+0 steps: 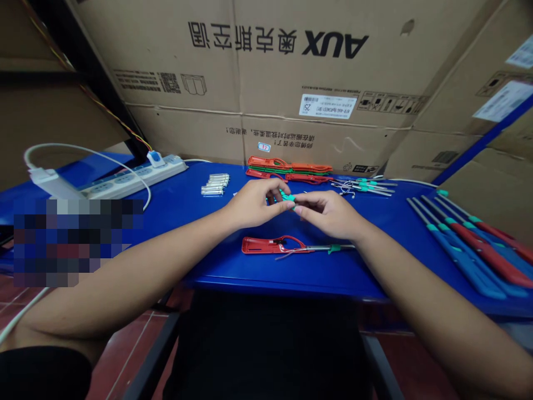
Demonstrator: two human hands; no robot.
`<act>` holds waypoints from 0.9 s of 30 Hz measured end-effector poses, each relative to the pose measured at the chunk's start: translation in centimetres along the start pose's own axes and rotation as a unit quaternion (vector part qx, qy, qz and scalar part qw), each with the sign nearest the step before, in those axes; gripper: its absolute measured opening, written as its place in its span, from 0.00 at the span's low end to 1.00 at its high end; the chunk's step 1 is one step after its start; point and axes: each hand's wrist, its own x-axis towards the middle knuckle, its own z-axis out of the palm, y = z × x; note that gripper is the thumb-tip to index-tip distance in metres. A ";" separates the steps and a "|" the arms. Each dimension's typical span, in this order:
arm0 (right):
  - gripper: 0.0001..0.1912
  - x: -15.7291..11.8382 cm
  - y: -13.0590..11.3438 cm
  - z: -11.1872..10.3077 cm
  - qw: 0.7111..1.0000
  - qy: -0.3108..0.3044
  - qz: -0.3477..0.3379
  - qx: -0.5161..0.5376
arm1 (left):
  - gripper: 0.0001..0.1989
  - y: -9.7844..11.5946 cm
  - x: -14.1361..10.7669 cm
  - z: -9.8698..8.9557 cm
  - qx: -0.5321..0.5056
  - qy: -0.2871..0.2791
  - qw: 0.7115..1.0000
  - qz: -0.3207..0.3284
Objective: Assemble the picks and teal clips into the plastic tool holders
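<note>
My left hand [254,204] and my right hand [327,214] meet above the blue table [283,282], their fingertips pinching a small teal plastic piece [287,196] between them. Its exact shape is partly hidden by my fingers. Just below my hands lies a red plastic-handled tool [260,245] with a metal shaft and a green collar [333,248]. Thin red wire loops over its handle. Neither hand touches this tool.
Behind my hands lie small metal cylinders [215,184], stacked orange and green handles [289,168], and teal-tipped metal rods [362,187]. Long red and blue tools [462,247] lie at right. A white power strip [133,176] sits back left, before large cardboard boxes [250,66].
</note>
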 end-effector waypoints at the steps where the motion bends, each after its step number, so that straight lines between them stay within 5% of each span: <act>1: 0.16 -0.1 0.0 0.1 0.999 -0.006 -0.015 -0.030 | 0.15 0.1 -0.1 0.0 0.006 -0.006 1.000 -0.004; 9: 0.12 -0.4 -0.2 0.5 0.956 0.053 -0.141 -0.254 | 0.18 1.2 -0.3 -0.7 0.057 -0.022 0.998 -0.027; 12: 0.08 -0.9 -0.7 0.3 0.963 0.082 -0.151 -0.207 | 0.20 0.7 -0.2 -2.0 0.035 -0.124 0.992 -0.002; 17: 0.08 -3.0 -1.4 0.6 0.975 -0.043 -0.122 -0.180 | 0.16 -0.4 -0.7 -3.1 0.009 -0.346 0.938 0.016; 22: 0.09 -5.1 -1.6 1.5 0.970 -0.078 -0.084 -0.213 | 0.18 -0.2 -1.2 -2.1 0.060 -0.368 0.927 0.023; 27: 0.08 -5.7 -1.9 1.4 0.964 -0.079 -0.118 -0.224 | 0.19 0.0 -1.3 -1.8 0.067 -0.373 0.925 0.025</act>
